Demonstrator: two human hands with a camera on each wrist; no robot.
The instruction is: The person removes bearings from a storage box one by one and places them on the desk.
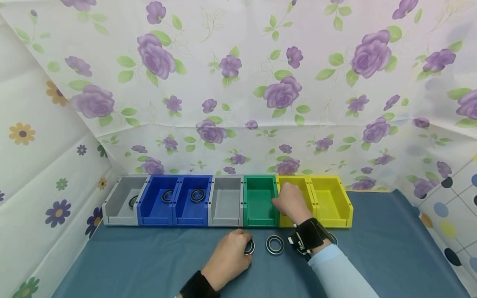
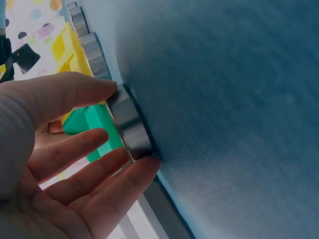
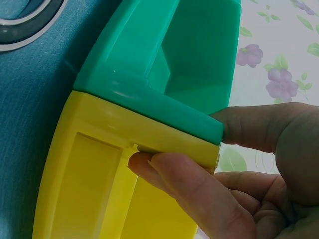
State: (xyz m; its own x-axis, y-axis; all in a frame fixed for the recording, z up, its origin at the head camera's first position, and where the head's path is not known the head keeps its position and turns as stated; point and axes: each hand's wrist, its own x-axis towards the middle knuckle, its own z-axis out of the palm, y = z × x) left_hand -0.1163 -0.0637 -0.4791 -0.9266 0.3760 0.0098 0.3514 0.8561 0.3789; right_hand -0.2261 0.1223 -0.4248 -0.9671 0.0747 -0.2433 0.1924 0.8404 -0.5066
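My left hand (image 1: pixel 229 256) pinches a steel ball bearing (image 2: pixel 130 122) between thumb and fingertips; it stands against the blue cloth, in front of the row of bins. My right hand (image 1: pixel 293 203) is at the seam between the green bin (image 1: pixel 261 222) and the first yellow bin (image 3: pixel 99 129). In the right wrist view, its thumb lies on the green side and its fingers reach into the yellow side, pinching the adjoining walls. A second bearing (image 1: pixel 275 245) lies flat between my hands. Another bearing (image 1: pixel 333 238) is mostly hidden under the right wrist.
Left of the green bin come a grey bin (image 1: pixel 226 220), two blue bins (image 1: pixel 191 221) and another grey bin (image 1: pixel 121 220). Bearings lie in the blue bins and the far-left one. A second yellow bin (image 1: pixel 333 222) ends the row. Flowered sheets (image 1: pixel 238 103) hang behind.
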